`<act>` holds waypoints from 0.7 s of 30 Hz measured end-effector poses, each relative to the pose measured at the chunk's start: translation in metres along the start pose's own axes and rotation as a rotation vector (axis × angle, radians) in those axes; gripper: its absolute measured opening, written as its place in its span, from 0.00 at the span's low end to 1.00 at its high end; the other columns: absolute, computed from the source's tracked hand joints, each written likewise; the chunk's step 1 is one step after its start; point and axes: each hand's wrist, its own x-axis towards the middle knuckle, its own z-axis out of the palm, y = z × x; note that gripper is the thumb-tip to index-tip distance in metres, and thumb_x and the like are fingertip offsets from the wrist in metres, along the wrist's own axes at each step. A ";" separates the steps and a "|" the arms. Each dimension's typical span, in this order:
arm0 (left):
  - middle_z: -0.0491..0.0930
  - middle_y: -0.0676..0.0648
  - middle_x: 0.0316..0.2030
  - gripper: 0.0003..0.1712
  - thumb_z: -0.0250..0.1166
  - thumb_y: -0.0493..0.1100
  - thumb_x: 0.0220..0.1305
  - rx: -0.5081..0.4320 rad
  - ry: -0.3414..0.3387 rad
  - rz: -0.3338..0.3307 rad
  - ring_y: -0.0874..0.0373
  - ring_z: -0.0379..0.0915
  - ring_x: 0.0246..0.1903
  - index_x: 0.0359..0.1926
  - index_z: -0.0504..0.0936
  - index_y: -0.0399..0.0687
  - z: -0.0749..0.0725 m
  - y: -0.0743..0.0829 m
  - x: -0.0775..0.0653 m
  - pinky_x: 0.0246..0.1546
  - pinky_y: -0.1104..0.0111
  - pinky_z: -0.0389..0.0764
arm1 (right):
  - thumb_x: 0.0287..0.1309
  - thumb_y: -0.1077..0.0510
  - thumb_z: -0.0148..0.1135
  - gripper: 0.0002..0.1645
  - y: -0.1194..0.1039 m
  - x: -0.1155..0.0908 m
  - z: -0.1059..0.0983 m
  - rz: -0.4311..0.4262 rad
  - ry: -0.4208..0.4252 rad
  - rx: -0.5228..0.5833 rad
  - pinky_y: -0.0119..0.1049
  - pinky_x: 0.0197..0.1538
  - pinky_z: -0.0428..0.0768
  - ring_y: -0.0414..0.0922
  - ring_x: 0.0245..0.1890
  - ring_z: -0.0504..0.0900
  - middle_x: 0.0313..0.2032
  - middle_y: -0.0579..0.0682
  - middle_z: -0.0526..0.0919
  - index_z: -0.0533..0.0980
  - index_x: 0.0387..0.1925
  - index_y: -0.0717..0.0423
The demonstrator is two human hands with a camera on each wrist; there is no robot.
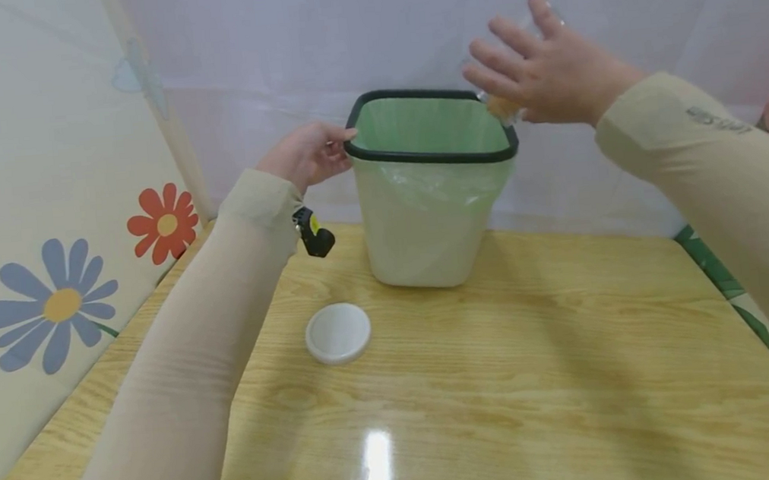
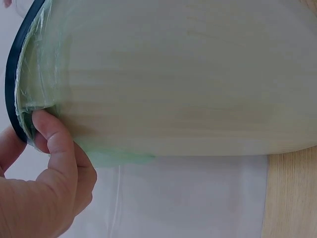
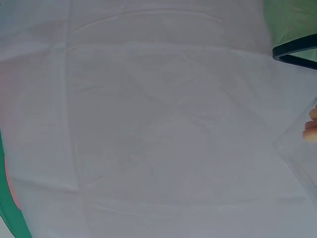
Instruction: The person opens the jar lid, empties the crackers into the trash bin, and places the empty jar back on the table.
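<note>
A pale trash can stands on the table, its black rim holding a thin green bag that lines the inside and is folded over the edge. My left hand grips the rim at the left, thumb over the top. In the left wrist view its fingers curl against the overhanging bag. Above the can's right side, my right hand holds a clear plastic item, fingers spread across it. The hand covers most of that item, so its full shape is hidden.
A round white lid-like dish lies on the wooden table in front of the can. A pale sheet hangs close behind. At the left is a wall covering with printed flowers. A small black camera sits on the left wrist.
</note>
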 end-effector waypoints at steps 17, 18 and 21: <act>0.66 0.48 0.35 0.08 0.59 0.29 0.66 0.006 0.001 0.001 0.61 0.62 0.27 0.43 0.71 0.42 0.002 -0.001 0.001 0.24 0.72 0.74 | 0.48 0.43 0.75 0.65 0.002 -0.005 -0.002 0.020 -0.002 -0.041 0.67 0.67 0.49 0.65 0.70 0.50 0.73 0.67 0.47 0.45 0.74 0.63; 0.66 0.48 0.34 0.08 0.59 0.29 0.66 0.007 0.000 0.002 0.60 0.62 0.26 0.43 0.71 0.42 0.002 -0.001 0.001 0.24 0.72 0.74 | 0.47 0.43 0.75 0.66 0.002 -0.006 -0.002 0.021 -0.001 -0.041 0.67 0.67 0.50 0.65 0.70 0.50 0.73 0.67 0.47 0.45 0.74 0.63; 0.65 0.48 0.34 0.08 0.58 0.29 0.66 0.006 -0.002 -0.001 0.61 0.62 0.26 0.42 0.71 0.42 0.001 -0.001 0.001 0.23 0.72 0.74 | 0.47 0.43 0.75 0.66 0.002 -0.007 -0.001 0.018 0.000 -0.040 0.67 0.67 0.49 0.65 0.70 0.50 0.73 0.67 0.47 0.45 0.75 0.63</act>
